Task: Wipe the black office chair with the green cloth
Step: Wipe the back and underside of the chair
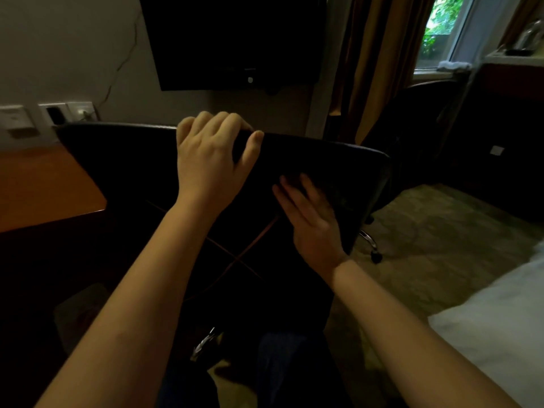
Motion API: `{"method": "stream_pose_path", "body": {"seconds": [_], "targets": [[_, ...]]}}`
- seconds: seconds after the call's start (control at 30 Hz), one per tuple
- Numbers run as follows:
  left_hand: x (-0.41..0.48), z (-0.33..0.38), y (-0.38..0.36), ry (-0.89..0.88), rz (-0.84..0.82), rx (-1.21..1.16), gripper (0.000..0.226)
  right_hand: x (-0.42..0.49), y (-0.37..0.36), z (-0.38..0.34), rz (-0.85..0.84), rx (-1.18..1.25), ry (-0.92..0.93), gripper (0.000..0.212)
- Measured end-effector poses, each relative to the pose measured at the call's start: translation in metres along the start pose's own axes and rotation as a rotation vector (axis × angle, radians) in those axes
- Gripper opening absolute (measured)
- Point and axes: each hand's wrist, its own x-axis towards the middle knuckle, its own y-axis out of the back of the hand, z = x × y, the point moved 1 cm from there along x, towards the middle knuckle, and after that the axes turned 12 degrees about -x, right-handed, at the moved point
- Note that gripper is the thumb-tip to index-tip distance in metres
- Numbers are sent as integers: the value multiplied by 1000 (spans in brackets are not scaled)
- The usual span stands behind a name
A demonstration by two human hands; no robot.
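Black office chair [132,172]: left hand [206,160] grips its top edge, right hand [309,219] (fingers [290,194] straight) presses its back.

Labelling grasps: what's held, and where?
Left hand grips the chair by its backrest's top edge. Right hand presses flat on it; cloth not discernible.

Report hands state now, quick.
Left hand: gripping the top edge of the chair.
Right hand: open, fingers straight, flat against the chair back.
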Motion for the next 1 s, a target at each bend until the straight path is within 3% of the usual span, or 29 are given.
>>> {"method": "stream_pose_path", "body": {"seconds": [0.13,0.37,0.57,0.7,1.0], "targets": [[0,-2,5,-9,-25,-13,38,6,-7,-16,-10,9,5,40],[-1,0,4,-46,-58,-30,36,26,24,14,173,-2,5,31],[-3,1,3,-38,-44,-39,35,12,45,42,59,-165,-84,35],[-4,1,3,-21,-33,-37,34,-1,56,55,28,-134,-179,38],[-3,2,6,-20,-58,-36,35,34,83,66,212,-48,-230,30]]}}
